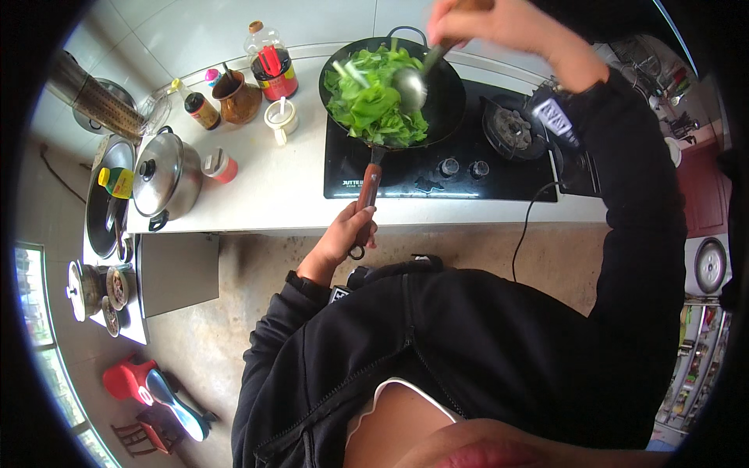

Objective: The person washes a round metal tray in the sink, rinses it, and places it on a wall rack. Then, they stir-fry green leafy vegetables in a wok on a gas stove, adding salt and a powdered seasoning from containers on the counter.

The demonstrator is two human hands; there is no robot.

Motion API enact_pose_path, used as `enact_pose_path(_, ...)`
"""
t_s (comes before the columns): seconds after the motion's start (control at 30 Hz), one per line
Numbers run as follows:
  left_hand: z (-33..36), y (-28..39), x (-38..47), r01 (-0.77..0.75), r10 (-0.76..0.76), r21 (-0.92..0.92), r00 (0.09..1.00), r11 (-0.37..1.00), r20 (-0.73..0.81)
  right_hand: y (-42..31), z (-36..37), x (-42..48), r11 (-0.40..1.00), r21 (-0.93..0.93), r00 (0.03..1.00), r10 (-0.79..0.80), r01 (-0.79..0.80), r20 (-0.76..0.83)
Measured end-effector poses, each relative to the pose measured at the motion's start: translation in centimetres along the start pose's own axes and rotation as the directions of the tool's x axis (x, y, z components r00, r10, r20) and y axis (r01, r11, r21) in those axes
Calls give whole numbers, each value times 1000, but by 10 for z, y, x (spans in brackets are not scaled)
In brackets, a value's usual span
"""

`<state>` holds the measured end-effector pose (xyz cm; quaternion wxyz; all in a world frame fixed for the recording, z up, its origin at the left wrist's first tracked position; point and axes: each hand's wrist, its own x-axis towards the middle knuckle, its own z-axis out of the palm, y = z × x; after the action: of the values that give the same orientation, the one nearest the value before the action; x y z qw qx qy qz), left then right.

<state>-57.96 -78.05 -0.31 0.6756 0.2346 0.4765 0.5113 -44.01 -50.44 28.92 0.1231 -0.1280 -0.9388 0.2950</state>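
My left hand (346,229) is wrapped around the wooden handle (368,188) of a dark wok (447,111). The wok sits over the left side of a black glass gas hob (386,174). Chopped leafy greens (374,96) are heaped mostly in its left half. Above the wok's right rim, my right hand (468,23) grips a metal ladle (411,89) by its brown handle. The ladle's bowl rests against or just over the right side of the greens; exact contact cannot be told. My right hand and the ladle are slightly blurred.
Left of the hob stand a lidded steel pot (167,172), a white cup (281,120), a brown jar (237,99), a soy sauce bottle (202,110) and a large dark-liquid bottle (275,70). A second burner (512,130) is at right. A black cable (522,228) hangs over the counter's front edge.
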Motion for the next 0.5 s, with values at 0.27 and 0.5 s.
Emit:
enact_pose_path(0.27,-2,0,2,-2,2,-4,1000,1000,21,78,28,-18,794,543,843,469,-272,-265)
enact_pose_path(0.5,-4,-2,2,8,-8,24,1000,1000,10,83,-12,-19,815,566,762,441,-120,-474)
